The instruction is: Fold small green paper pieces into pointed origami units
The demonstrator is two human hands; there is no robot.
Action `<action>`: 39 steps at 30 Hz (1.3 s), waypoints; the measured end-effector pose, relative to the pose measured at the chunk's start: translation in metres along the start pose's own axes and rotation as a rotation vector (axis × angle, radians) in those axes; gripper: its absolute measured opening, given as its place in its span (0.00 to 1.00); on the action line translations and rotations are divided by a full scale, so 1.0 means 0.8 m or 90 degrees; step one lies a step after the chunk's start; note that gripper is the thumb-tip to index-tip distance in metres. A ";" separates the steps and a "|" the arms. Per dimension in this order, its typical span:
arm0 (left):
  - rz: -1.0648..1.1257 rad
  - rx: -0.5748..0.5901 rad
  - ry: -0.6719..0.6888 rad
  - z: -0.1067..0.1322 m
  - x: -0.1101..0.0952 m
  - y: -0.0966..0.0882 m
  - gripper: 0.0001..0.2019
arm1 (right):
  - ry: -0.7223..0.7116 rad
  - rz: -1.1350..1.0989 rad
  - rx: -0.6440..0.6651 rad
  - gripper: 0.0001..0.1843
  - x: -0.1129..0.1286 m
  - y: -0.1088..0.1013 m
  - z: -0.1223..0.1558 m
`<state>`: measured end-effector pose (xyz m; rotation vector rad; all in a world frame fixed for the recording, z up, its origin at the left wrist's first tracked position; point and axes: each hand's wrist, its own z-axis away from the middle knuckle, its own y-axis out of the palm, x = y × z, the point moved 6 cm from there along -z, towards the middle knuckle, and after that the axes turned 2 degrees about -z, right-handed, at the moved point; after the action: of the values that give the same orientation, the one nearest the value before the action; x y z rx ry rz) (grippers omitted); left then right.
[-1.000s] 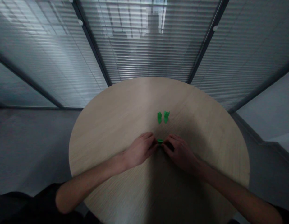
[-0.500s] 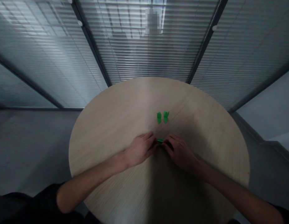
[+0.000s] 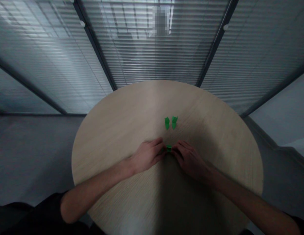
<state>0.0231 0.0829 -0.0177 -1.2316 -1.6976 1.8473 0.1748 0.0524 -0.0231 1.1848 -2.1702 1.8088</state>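
My left hand (image 3: 148, 154) and my right hand (image 3: 188, 158) meet fingertip to fingertip near the middle of a round wooden table (image 3: 117, 130). Both pinch a small green folded paper piece (image 3: 168, 148), most of it hidden between the fingers. The fingers of both hands are curled and pressed together on it. Just beyond the hands lie two small green folded paper shapes (image 3: 170, 122), side by side on the tabletop, a short gap from the fingers.
Behind the table stand glass walls with closed horizontal blinds (image 3: 152, 49) and dark frame posts (image 3: 95, 45). Grey floor (image 3: 31, 156) lies left of the table. A grey ledge (image 3: 284, 127) runs along the right.
The hands have hardly moved; the fingertips have drawn slightly closer on the green piece, so less of it shows. The view has shifted a little.
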 end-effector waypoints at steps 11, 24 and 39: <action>0.061 -0.012 -0.113 0.000 0.003 0.001 0.10 | 0.101 -0.015 -0.016 0.04 -0.007 -0.002 -0.003; 0.022 0.021 -0.119 0.001 0.002 0.000 0.10 | 0.147 0.014 0.011 0.04 -0.010 0.003 -0.007; -0.071 0.068 -0.063 -0.001 -0.007 0.001 0.13 | 0.106 0.028 0.021 0.03 -0.004 0.001 -0.004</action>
<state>0.0271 0.0794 -0.0161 -0.9986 -1.6579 1.9338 0.1755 0.0567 -0.0242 0.9615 -2.0970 1.8936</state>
